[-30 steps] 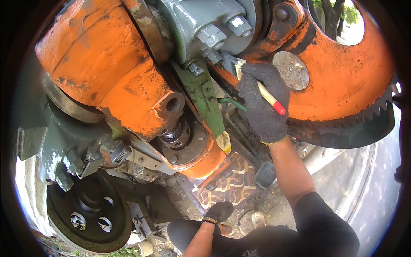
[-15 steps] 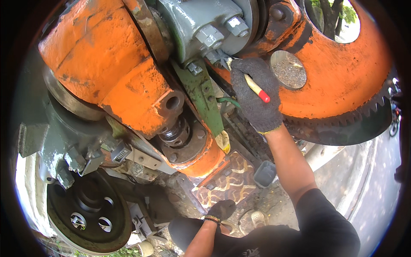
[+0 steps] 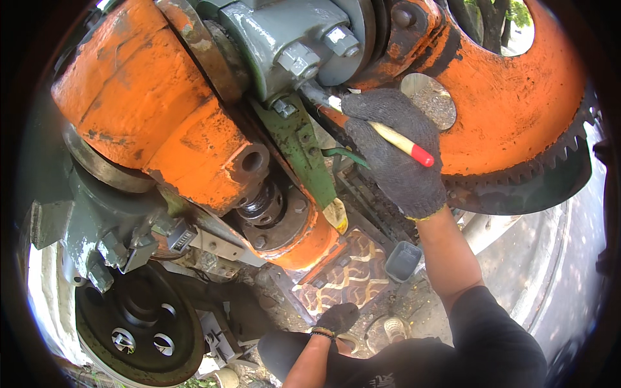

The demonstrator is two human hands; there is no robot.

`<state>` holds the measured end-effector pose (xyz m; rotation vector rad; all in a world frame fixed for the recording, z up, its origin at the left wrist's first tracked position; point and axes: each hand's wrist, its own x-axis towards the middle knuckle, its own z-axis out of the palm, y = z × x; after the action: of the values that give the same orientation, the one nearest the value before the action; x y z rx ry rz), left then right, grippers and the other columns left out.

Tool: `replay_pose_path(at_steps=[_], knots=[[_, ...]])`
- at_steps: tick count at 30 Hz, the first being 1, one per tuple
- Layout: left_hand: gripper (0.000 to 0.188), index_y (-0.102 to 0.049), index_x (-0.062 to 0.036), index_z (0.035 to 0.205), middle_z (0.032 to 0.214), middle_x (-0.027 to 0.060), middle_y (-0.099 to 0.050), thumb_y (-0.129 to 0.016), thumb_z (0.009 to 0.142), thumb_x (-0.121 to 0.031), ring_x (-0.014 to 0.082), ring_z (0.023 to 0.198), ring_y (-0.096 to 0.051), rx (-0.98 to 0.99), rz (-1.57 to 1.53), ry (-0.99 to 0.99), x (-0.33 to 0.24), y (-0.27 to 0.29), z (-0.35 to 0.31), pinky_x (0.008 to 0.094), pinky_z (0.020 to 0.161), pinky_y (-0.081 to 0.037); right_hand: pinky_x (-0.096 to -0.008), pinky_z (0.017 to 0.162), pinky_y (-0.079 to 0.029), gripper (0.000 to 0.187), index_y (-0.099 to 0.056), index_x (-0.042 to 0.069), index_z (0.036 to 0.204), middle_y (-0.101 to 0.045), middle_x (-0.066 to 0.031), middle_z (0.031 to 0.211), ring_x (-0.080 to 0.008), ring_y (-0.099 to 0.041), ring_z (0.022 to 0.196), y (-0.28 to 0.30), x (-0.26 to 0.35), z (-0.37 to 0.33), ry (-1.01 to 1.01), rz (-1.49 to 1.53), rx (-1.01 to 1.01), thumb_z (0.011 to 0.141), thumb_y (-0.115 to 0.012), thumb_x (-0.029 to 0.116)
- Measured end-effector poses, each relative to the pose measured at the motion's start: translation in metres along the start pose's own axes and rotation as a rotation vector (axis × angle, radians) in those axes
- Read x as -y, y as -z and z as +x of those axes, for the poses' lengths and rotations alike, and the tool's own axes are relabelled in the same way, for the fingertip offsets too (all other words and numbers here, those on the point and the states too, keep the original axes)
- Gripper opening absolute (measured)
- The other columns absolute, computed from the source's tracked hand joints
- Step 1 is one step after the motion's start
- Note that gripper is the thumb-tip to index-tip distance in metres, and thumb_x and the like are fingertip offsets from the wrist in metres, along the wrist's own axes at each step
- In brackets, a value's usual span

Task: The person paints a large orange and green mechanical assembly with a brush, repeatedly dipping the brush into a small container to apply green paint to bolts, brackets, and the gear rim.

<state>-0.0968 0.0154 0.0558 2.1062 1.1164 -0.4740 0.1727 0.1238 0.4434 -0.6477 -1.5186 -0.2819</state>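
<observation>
In a dark knit glove, my right hand is closed round a paintbrush with a pale wooden handle and red end. The brush's bristles, smeared grey, touch or nearly touch the underside of a grey painted machine housing, just below its large bolt heads. A green metal bar runs down beside the brush. My left hand, gloved too, hangs low near my knee; its fingers are bunched and partly hidden, so I cannot tell whether they hold anything.
An orange cast arm fills the upper left. To the right is a big orange gear wheel with dark teeth. A dark spoked wheel stands lower left. On the ground lie a patterned mat and a grey tub.
My right hand has shifted slightly right and down, and the brush now lies flatter, with more of its handle showing. The view has moved a little. My left hand stays low.
</observation>
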Motion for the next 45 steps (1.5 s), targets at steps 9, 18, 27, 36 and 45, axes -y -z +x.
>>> replay_pose_path(at_steps=[9, 18, 27, 36, 45], knots=[[0.04, -0.072, -0.0109, 0.121, 0.127, 0.0199, -0.072, -0.051, 0.103, -0.04, 0.0436, 0.12, -0.067, -0.001, -0.001, -0.026, -0.003, 0.004, 0.0, 0.0523, 0.102, -0.053, -0.0391, 0.082, -0.058, 0.018, -0.076, 0.0, 0.11, -0.075, -0.0162, 0.103, -0.0312, -0.074, 0.093, -0.009, 0.015, -0.006, -0.066, 0.01, -0.027, 0.092, -0.073, -0.001], [0.044, -0.073, -0.009, 0.12, 0.125, 0.023, -0.072, -0.047, 0.105, -0.041, 0.0448, 0.118, -0.068, -0.041, -0.035, -0.04, -0.021, 0.01, 0.003, 0.053, 0.101, -0.053, -0.0389, 0.08, -0.057, 0.017, -0.074, -0.003, 0.11, -0.075, -0.0157, 0.105, -0.0295, -0.073, 0.091, -0.015, 0.004, -0.014, 0.019, -0.056, -0.048, 0.093, -0.072, -0.003], [0.043, -0.073, -0.009, 0.118, 0.121, 0.0219, -0.074, -0.048, 0.105, -0.041, 0.0449, 0.113, -0.069, -0.036, -0.022, -0.033, -0.035, 0.021, -0.006, 0.0541, 0.098, -0.053, -0.0375, 0.085, -0.057, 0.017, -0.074, 0.0, 0.111, -0.073, -0.0137, 0.104, -0.0282, -0.071, 0.096, -0.025, 0.0, -0.046, -0.347, 0.115, -0.221, 0.094, -0.073, -0.002], [0.041, -0.072, -0.0078, 0.117, 0.121, 0.0229, -0.073, -0.049, 0.104, -0.039, 0.0457, 0.115, -0.068, -0.004, -0.04, -0.081, 0.008, -0.021, 0.018, 0.0537, 0.099, -0.052, -0.0319, 0.078, -0.057, 0.017, -0.066, -0.001, 0.116, -0.069, -0.0106, 0.105, -0.0152, -0.069, 0.09, -0.043, 0.002, -0.061, -0.355, 0.167, -0.289, 0.099, -0.065, -0.002], [0.045, -0.072, -0.0107, 0.125, 0.127, 0.02, -0.073, -0.049, 0.102, -0.042, 0.0426, 0.119, -0.068, 0.075, 0.029, 0.012, 0.001, -0.005, 0.005, 0.0511, 0.103, -0.052, -0.0341, 0.08, -0.057, 0.014, -0.068, -0.002, 0.114, -0.07, -0.0099, 0.105, -0.019, -0.071, 0.09, -0.05, -0.001, -0.057, -0.319, 0.202, -0.325, 0.101, -0.065, 0.002]])
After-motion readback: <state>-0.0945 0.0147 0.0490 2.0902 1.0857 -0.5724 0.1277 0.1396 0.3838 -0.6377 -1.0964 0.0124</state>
